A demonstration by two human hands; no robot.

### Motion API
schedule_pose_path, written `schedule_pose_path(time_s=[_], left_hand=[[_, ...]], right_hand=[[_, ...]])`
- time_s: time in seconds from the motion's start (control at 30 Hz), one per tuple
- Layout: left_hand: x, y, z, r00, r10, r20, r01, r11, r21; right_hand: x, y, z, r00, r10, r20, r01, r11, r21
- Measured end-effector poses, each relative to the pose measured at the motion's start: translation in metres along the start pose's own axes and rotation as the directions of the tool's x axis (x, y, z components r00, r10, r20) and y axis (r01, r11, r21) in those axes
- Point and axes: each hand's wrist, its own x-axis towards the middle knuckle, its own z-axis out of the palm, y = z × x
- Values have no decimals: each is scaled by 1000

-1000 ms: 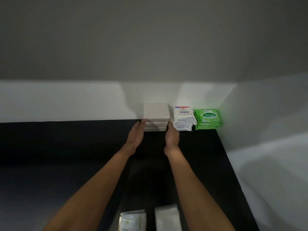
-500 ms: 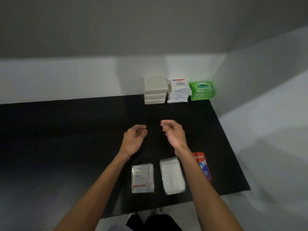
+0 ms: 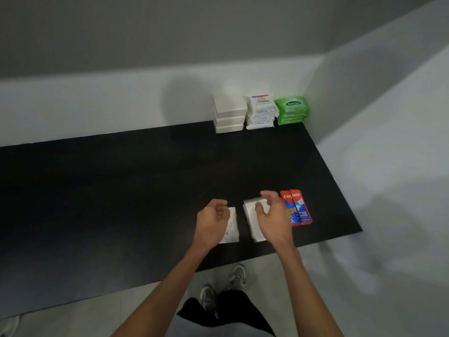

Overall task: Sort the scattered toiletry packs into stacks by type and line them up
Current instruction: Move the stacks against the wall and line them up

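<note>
both hands are hovering low over the near part of the black desk (image 3: 121, 190). the left hand (image 3: 212, 222) is hanging above a white sachet pack (image 3: 233, 227) and hiding most of it, its fingers (image 3: 220, 206) loosely curled and holding nothing. the right hand (image 3: 275, 220) is arching over a plain white pack (image 3: 250, 220), its fingers (image 3: 268, 196) half curled with the thumb apart; whether they are touching the pack i cannot tell. red and blue toothpaste packs (image 3: 295, 207) are lying just beside that hand, towards the desk's right edge. at the far right corner three stacks are standing in a line against the wall: white boxes (image 3: 229, 115), white wrapped packs (image 3: 261, 110) and green wipes packs (image 3: 292, 109).
</note>
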Motion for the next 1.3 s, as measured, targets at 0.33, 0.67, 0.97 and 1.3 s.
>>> schedule_pose_path(time_s=[0.33,0.67,0.97,1.3], left_hand=[[-9,4,102,986,-62,152,45,993,112],[2,4,134,989,-139,59,122,966,229],[46,27,124,986,-164,-15,164,970,177],[139,34,61,970,-243,-20,243,953,181]], right_hand=[[-14,68,2,971,229,68,-219,968,-124],[4,107,19,975,127,180,-104,986,-130],[54,83,23,985,59,165,-41,993,-109],[134,22,70,974,29,225,-6,995,-101]])
